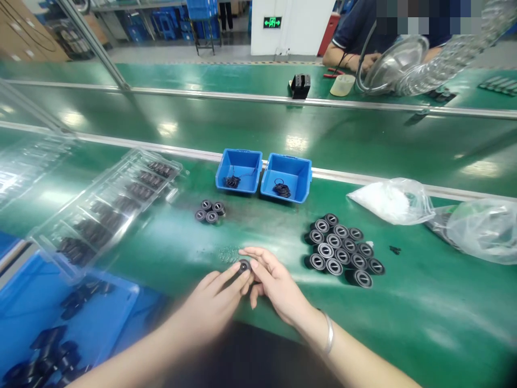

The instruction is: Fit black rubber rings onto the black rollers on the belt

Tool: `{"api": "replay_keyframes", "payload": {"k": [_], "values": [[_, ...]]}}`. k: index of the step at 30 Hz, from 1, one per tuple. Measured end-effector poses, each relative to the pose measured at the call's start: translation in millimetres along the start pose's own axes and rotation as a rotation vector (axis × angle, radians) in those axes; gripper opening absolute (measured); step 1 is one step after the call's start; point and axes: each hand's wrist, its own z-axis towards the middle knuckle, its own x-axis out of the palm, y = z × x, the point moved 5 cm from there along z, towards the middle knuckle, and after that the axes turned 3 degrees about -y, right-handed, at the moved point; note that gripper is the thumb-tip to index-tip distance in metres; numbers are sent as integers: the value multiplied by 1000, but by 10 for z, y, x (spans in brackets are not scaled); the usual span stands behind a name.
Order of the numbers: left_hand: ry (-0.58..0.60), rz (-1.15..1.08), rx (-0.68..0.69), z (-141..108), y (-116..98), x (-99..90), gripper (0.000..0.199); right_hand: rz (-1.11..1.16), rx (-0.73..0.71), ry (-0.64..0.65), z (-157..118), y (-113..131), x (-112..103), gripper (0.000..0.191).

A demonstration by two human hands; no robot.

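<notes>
Near the front edge of the green table, my left hand (224,293) pinches a small round black part (244,265) with a hole in its middle. My right hand (272,277) meets it from the other side, thumb and fingers closed against the part's edge. Just beyond my fingers lies a scatter of tiny clear pieces (227,254). To the right stands a group of black cylindrical parts (341,256) with slotted tops. A smaller cluster of similar black parts (211,216) stands ahead on the left.
Two blue bins, the left bin (219,175) and the right bin (308,186), hold thin black rings. A clear divided tray (121,229) and a blue crate (128,302) hold black parts at left. Plastic bags (414,207) lie right. Across the belt, a person's hand (369,62) shows.
</notes>
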Motion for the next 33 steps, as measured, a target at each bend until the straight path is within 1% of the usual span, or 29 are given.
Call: {"api": "replay_keyframes", "payload": {"k": [2,4,6,8,10,12,14,15,17,19,20,21,22,24,26,27,28,30,32,33], "values": [[4,42,-9,134,142,10,35,-58,-143,-101,-12,21,-61,42],[39,84,-27,297,322,51,31,-132,-225,-166,-30,38,-109,37],[73,122,-50,454,501,109,29,-196,-240,-166,-35,43,-124,31],[87,162,-74,575,653,161,27,-249,-241,-132,-28,44,-114,27],[90,209,-113,643,768,192,25,-297,-246,-105,-17,39,-97,22],[74,241,-155,665,830,187,25,-331,-245,-93,-9,25,-81,17],[42,231,-176,657,819,148,27,-372,-262,-90,-22,26,-66,14],[21,208,-183,646,790,117,28,-417,-303,-97,-45,51,-60,14],[-25,139,-224,606,718,34,27,-581,-472,-109,-142,155,-36,15],[-60,44,-333,535,678,-56,26,-822,-681,-131,-300,290,-8,22],[-45,-34,-386,492,668,-80,25,-948,-761,-155,-386,348,-6,27],[-16,-125,-426,449,660,-92,23,-1062,-806,-199,-466,397,-23,32],[23,-215,-464,407,658,-93,22,-1161,-815,-269,-540,438,-65,36],[103,-383,-538,334,666,-70,20,-1313,-760,-460,-667,497,-205,39],[153,-515,-622,290,674,-31,20,-1401,-686,-625,-770,513,-362,40],[161,-575,-658,285,669,-9,20,-1428,-665,-675,-807,506,-425,40],[163,-633,-689,289,655,15,21,-1445,-656,-699,-832,490,-474,39],[146,-748,-740,322,603,61,22,-1438,-658,-691,-844,446,-525,38],[115,-850,-783,363,533,98,23,-1383,-653,-626,-814,396,-515,36],[93,-887,-800,382,496,109,23,-1346,-650,-574,-788,372,-484,36]]}}
